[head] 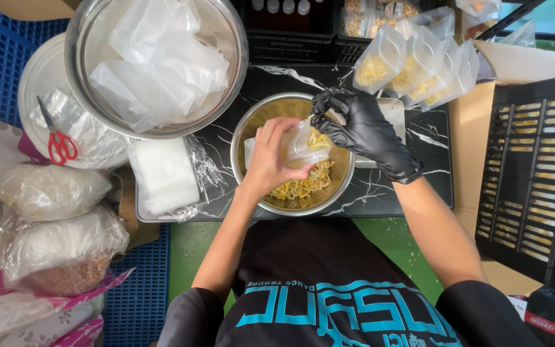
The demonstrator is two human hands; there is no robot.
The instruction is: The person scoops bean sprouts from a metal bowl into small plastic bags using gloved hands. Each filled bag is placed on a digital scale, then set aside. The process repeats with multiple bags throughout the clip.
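My bare left hand [272, 154] grips a small clear plastic pouch [303, 144] over a steel bowl [246, 125] that holds yellowish shredded food [303, 186]. My right hand [358, 128], in a black glove, pinches at the pouch's mouth with some of the food at its fingertips. The bowl stands on a black marbled board [419, 173]. Behind the right hand, part of a small flat scale [396, 115] shows.
A big steel bowl of empty clear pouches [155, 61] sits at the back left. Filled pouches [419, 64] lean at the back right. Red scissors [59, 144] lie on a white lid. Bagged goods [59, 247] lie left; a black crate [534, 173] stands right.
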